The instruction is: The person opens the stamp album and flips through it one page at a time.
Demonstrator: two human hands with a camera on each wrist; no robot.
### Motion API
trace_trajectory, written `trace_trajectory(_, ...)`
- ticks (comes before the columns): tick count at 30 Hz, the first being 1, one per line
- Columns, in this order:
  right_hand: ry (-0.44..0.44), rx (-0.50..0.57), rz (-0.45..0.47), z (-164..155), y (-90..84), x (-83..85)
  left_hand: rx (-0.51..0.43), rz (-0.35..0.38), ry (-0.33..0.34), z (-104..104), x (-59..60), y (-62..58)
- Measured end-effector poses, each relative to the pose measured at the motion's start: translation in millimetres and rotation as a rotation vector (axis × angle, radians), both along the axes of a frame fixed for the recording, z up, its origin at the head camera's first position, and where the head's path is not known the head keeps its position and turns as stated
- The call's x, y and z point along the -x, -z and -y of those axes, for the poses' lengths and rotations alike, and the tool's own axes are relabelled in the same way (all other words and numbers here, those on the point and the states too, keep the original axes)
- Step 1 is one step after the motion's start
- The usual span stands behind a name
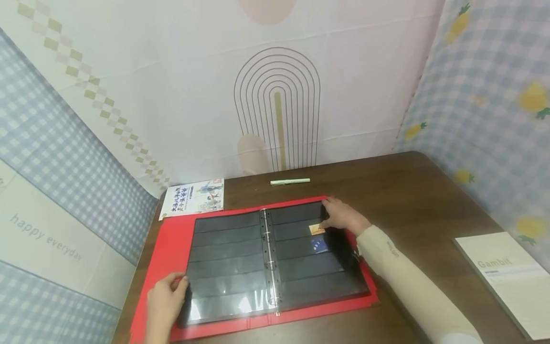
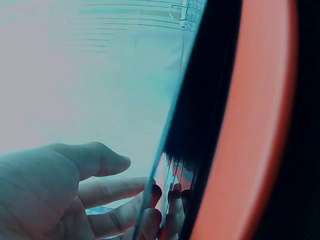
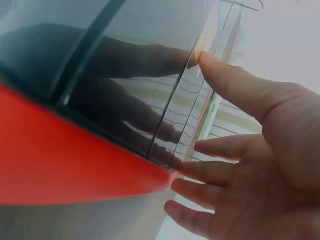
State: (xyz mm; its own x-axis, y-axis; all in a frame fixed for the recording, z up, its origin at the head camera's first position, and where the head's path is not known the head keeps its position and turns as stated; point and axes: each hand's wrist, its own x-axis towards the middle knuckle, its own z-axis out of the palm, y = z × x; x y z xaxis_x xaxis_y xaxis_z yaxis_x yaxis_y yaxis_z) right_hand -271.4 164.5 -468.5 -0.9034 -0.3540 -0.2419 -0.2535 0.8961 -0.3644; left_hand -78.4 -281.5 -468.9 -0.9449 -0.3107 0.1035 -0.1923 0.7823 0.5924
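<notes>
tho l fingers [image 2: 116, 191] & rt fingers [image 3: 225, 147] spread at binder [image 1: 169, 243], yellow card [image 1: 316, 231] looks blurry.

A: State the album's condition.
B: Red album [image 1: 172, 253], lying open and flat on the brown table [image 1: 386, 191]. Metal ring spine [image 1: 269, 258] runs between two glossy black sheets, each divided into horizontal pocket rows. Bright glare noted across the lower left sheet [image 1: 227, 258].
A: Contents observed?
B: Two items, right sheet [image 1: 301, 286]: one small yellow-orange card [image 1: 316, 230] toward the outer edge; one blue card [image 1: 319, 245], white-marked, just below.
</notes>
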Motion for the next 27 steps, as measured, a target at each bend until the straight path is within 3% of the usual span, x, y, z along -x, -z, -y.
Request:
trace_trajectory(10,-0.002,-0.004,0.006,-3.0,-1.3,-1.3,0.068,0.062,0.021,-7.7,-6.7,-1.8)
trace_trajectory(18,0.001,0.021,0.011,-2.6,1.0,-4.5,0.132,0.109,0.019,-31.6,-11.1,-4.2)
trace_trajectory(27,-0.019,0.013,-0.043,-1.0,4.7,-3.7,0.075,0.19,0.177,-56.1,-7.4,3.7)
